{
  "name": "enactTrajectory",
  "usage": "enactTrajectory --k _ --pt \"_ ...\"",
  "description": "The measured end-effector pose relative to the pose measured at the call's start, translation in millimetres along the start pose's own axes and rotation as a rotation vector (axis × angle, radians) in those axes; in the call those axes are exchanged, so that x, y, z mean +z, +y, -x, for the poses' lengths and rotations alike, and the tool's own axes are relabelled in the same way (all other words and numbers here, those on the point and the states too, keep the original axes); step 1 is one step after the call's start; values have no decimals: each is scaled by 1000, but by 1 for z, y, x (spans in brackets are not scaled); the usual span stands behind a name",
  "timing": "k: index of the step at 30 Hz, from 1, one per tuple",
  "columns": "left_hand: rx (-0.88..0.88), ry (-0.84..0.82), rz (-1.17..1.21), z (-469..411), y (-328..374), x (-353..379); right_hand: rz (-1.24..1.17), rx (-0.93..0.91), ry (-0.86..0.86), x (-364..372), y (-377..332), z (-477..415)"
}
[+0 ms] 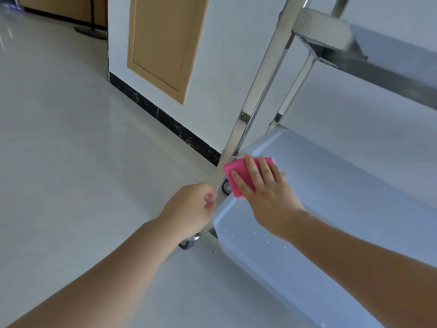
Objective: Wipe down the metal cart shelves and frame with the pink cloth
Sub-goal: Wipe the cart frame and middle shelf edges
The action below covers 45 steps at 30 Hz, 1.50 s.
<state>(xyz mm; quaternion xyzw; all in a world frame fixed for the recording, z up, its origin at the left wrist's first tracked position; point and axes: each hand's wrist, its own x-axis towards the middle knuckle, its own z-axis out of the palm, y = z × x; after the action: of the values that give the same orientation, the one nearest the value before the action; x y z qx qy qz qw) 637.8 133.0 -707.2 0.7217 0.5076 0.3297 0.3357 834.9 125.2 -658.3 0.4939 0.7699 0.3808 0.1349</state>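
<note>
Pale tiled floor [71, 138], white wall [224, 67] with black skirting [165, 119], tan wood panel [163, 43] at 12 o'clock. Metal cart [369, 69] fills the frame from 1 to 5 o'clock; upper shelf [402, 43] at 2 o'clock, lower shelf [331, 197] below it.

Pink cloth [238, 172] sits near frame centre, on the lower shelf's 10 o'clock corner, right against the upright post [257, 91]. Right hand [267, 192] lies flat on the cloth, fingers straight and spread, pressing it down.

Left hand [189, 209] at 8 o'clock of the cloth, fingers curled, touching the post's lower end; can't tell if it actually grips.

Water drops [267, 240] on the shelf at 6 o'clock of the right hand. Caster wheel [188, 243] under the left wrist.
</note>
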Motion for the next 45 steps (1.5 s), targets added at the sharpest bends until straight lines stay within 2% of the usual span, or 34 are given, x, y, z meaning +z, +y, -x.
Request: enactTrajectory --k 4,8,11,18,45 --pt "36 -291 -157 14 -27 9 67 22 -72 -10 -7 -21" --pt "119 -403 -211 15 -31 24 73 105 -110 -11 -20 -32" --pt "168 -455 -234 16 -30 34 71 126 -41 -8 -20 -33" --pt "215 -525 -228 15 -19 56 43 116 93 -1 -10 -21" --pt "343 -618 -311 19 37 111 -11 132 29 12 35 84"
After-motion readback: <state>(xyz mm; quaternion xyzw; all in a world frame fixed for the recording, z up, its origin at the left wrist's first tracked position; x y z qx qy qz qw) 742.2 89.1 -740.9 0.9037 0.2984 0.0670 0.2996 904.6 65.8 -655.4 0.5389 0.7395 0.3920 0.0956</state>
